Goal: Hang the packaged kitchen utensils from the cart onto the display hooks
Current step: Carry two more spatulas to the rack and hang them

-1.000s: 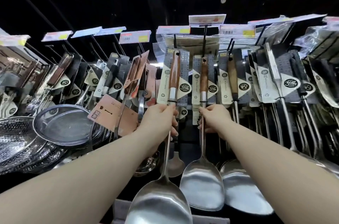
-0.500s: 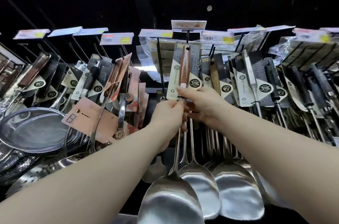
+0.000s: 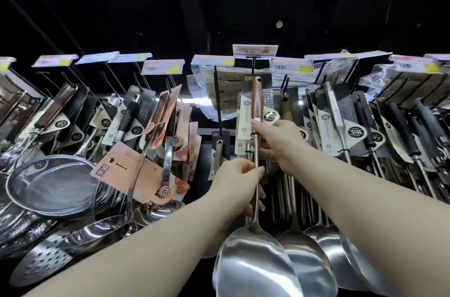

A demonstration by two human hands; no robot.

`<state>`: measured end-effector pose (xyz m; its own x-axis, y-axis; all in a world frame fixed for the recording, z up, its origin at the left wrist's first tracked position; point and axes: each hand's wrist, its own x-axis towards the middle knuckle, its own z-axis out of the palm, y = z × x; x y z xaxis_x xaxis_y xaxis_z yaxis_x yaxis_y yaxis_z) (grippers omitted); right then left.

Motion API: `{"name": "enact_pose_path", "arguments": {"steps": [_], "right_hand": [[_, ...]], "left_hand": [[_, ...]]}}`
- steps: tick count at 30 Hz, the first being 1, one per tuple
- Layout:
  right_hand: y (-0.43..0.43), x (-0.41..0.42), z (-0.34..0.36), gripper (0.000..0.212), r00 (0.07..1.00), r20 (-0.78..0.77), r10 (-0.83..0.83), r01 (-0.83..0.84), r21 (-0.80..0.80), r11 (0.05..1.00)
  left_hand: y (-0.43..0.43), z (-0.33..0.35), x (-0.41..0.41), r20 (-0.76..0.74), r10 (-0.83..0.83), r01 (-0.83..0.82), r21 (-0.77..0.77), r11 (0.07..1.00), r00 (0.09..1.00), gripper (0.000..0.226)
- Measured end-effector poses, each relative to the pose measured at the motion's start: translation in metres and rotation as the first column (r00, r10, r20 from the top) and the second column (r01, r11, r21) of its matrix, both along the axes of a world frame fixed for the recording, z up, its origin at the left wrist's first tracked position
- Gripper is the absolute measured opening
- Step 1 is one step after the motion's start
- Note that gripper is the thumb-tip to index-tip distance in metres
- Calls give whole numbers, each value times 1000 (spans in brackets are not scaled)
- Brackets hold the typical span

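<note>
Since a second ago, when each hand held its own turner, both hands have come together on one wooden-handled turner (image 3: 256,111): the left hand (image 3: 235,180) pinches its steel shaft while the right hand (image 3: 277,141) grips the card at the handle's base. Its top has risen to the display hook (image 3: 254,66) under the price tag (image 3: 255,50), so hanging looks nearly done, though whether the hole is actually threaded is hard to make out. The cart is out of view.

place: shop | evidence: price tags (image 3: 162,69) above hooks of carded utensils (image 3: 338,126)

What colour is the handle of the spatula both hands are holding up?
Reddish-brown wood grain, seen in the head view: the spatula handle above the right hand.
</note>
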<state>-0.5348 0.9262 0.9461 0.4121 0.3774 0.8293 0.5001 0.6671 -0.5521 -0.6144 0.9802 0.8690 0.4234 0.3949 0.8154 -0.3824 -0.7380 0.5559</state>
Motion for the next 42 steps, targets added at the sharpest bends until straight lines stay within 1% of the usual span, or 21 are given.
{"name": "enact_pose_path", "arguments": {"steps": [3, 5, 7, 9, 10, 12, 16, 19, 22, 26, 29, 33, 36, 39, 42], "right_hand": [[3, 1, -1, 28, 1000, -5, 24, -24, 8, 1000], [4, 2, -3, 30, 999, 2, 36, -36, 15, 999], [6, 3, -5, 22, 999, 32, 28, -28, 24, 999], [7, 1, -7, 9, 997, 72, 0, -2, 31, 1000], [8, 0, -6, 6, 996, 83, -13, 10, 39, 999], [7, -3, -2, 7, 997, 75, -12, 8, 58, 998], [2, -6, 9, 9, 999, 26, 21, -23, 74, 997], [2, -4, 9, 8, 999, 11, 30, -31, 42, 999], [7, -3, 2, 17, 1000, 6, 24, -24, -6, 1000], [12, -3, -5, 10, 999, 29, 36, -36, -23, 999], [14, -3, -4, 9, 999, 22, 25, -25, -18, 1000], [18, -1, -7, 11, 1000, 24, 0, -1, 43, 999], [21, 1, -9, 21, 999, 43, -3, -2, 106, 994], [19, 1, -6, 17, 998, 53, -21, 15, 118, 993], [15, -1, 4, 9, 999, 40, -21, 17, 87, 996]], "left_hand": [[3, -2, 0, 22, 39, -40, 36, 999, 999, 16], [4, -5, 1, 36, 34, -36, 37, 999, 999, 15], [5, -8, 4, 51, 26, -27, 30, 999, 998, 13], [6, -10, 6, 61, 45, -48, 42, 998, 997, 12], [6, -9, 6, 67, 57, -61, 53, 997, 996, 12], [6, -4, 5, 85, 66, -73, 73, 995, 994, 12], [3, 11, 1, 112, 62, -72, 87, 994, 992, 19], [4, 10, 3, 98, 59, -66, 71, 995, 993, 22], [10, 2, 7, 63, 75, -79, 61, 995, 995, 21], [17, -6, 10, 60, 106, -109, 57, 992, 993, 23], [18, -6, 11, 65, 80, -82, 27, 996, 995, 24], [18, -6, 14, 70, 97, -100, 52, 994, 993, 17], [17, -8, 17, 119, 137, -148, 87, 985, 983, 14], [17, -5, 18, 173, 164, -188, 132, 973, 971, 15], [14, 4, 16, 172, 141, -167, 146, 975, 975, 25]]}}
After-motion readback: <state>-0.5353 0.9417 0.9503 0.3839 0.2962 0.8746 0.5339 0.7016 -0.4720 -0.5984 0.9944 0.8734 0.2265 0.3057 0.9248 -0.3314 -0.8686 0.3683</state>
